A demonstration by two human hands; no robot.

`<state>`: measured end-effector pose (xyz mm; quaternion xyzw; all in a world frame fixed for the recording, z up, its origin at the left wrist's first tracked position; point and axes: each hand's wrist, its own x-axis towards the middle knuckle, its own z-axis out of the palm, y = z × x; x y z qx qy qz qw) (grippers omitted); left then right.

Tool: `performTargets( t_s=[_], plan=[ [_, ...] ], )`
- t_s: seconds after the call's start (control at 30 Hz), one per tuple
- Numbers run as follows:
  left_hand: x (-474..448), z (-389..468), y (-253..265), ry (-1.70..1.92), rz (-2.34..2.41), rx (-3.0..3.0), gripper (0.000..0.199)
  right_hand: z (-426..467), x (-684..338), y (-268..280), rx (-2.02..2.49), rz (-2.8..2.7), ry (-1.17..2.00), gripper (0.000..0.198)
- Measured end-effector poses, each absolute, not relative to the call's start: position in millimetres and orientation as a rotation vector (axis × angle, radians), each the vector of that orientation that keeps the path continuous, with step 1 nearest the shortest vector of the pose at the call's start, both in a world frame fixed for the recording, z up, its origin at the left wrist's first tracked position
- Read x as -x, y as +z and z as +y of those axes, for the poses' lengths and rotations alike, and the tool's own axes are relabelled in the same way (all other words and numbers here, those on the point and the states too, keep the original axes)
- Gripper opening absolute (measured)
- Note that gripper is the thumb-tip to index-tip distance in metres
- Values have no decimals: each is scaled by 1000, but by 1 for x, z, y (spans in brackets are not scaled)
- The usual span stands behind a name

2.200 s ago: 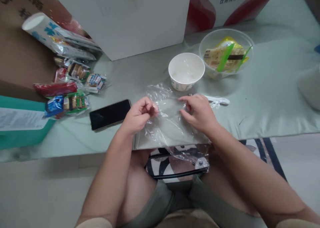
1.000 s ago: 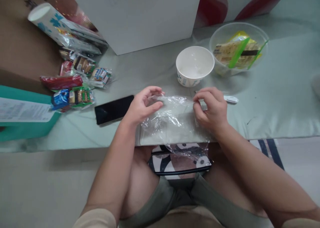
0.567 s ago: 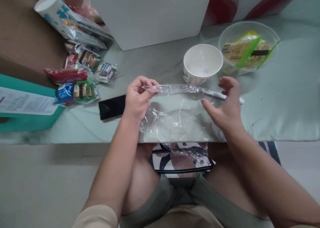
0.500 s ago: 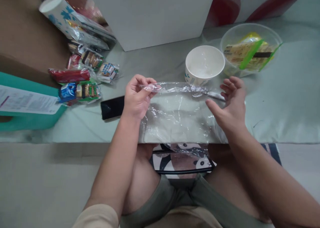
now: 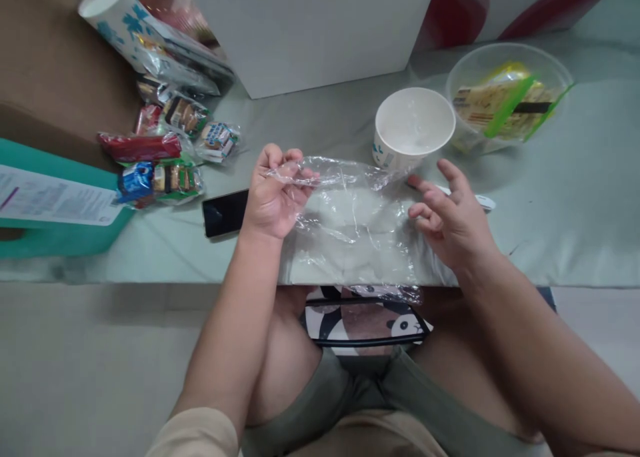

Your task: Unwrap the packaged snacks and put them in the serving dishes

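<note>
A clear plastic bag (image 5: 353, 233) spreads across the table's front edge, its lower end hanging over. My left hand (image 5: 277, 193) grips the bag's upper left edge between thumb and fingers. By the bag's upper right corner is my right hand (image 5: 450, 220), fingers bent but apart, with nothing visible in it; whether a fingertip touches the plastic is hard to tell. Behind those fingers lies a slim object with a white end (image 5: 485, 203), partly covered by the hand. Just beyond the bag stands a white paper bowl (image 5: 415, 127).
A clear plastic tub (image 5: 507, 53) with yellow and green packets stands at the back right. To the left are a phone (image 5: 225, 213), wrapped snacks (image 5: 177, 180), paper cups (image 5: 107, 23) and a teal bag (image 5: 55, 243). A white box (image 5: 320, 30) stands behind.
My right hand has turned and curled its fingers more, uncovering the slim object's white end. The bag's upper edge has parted a little, and its lower end has risen slightly.
</note>
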<state>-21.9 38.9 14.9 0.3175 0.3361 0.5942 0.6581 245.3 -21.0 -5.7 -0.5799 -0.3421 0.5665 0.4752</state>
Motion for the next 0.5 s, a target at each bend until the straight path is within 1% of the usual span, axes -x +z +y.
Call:
performTargets(
  t_s=[0.13, 0.2, 0.27, 0.3, 0.33, 0.37, 0.43, 0.47, 0.5],
  plan=[
    [22, 36, 14, 1278, 782, -749, 40, -17, -241, -7, 1431, -877, 1364, 100],
    [21, 32, 14, 1188, 729, -804, 48, -15, -238, -11, 1399, -922, 1378, 103],
    [17, 29, 14, 1080, 617, -854, 62, -13, -235, -15, 1343, -951, 1413, 108],
    [14, 27, 14, 1035, 561, -869, 68, -12, -234, -16, 1321, -958, 1435, 107],
    [12, 26, 15, 1001, 522, -877, 72, -11, -233, -16, 1310, -972, 1463, 100],
    [11, 26, 15, 992, 509, -883, 76, -11, -232, -15, 1308, -997, 1488, 87],
    [10, 28, 16, 1052, 543, -904, 78, -13, -232, -12, 1309, -1081, 1486, 46],
    [12, 30, 16, 1110, 578, -924, 77, -14, -233, -11, 1303, -1122, 1441, 30],
    [14, 32, 15, 1173, 623, -944, 75, -15, -235, -11, 1298, -1150, 1363, 23]
  ],
)
